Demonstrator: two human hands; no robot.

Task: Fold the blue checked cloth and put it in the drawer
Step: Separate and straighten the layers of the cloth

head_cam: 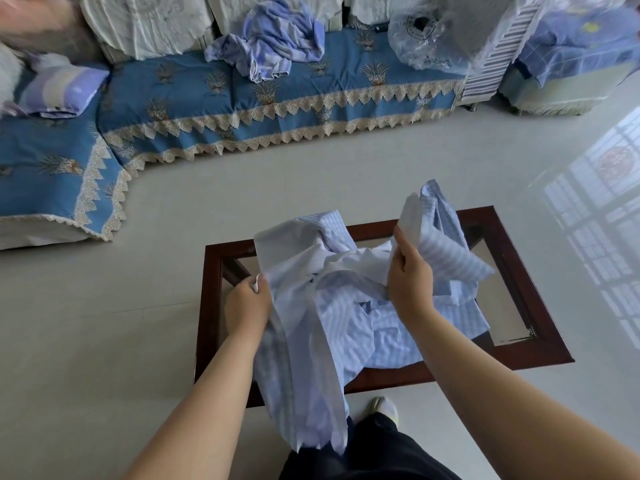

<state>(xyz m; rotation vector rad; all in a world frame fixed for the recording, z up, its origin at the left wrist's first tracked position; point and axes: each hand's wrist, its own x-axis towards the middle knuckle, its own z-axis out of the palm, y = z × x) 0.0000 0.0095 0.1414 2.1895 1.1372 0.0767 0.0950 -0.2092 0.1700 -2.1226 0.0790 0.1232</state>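
Left hand [247, 303]: fingers curled round a bunched edge of the blue checked cloth [346, 306], a small white tip of fabric poking out above the knuckles.
Right hand [408, 275]: thumb and fingers pinching an upper edge of the cloth, which stands up above the hand and folds over to its far right.
Hands: held apart, each clamped on its own part of the cloth, the right one slightly higher and farther out than the left.
Cloth, between the hands: a crumpled, unfolded mass fills the gap, pale reverse side showing at the top near the left hand.
Cloth, below the hands: a long fold hangs from the left hand down toward the person's dark trousers [363, 452]; the rest lies heaped on the bench [533, 296] under and beyond the right hand.
Bench: dark wooden frame with a glass top, directly beneath both hands.
Beyond the hands: a sofa [194, 109] with a blue lace-trimmed cover, well apart from the bench, with another crumpled blue cloth [273, 39] on its seat.
Floor [104, 323]: pale glossy tiles on both sides of the hands.
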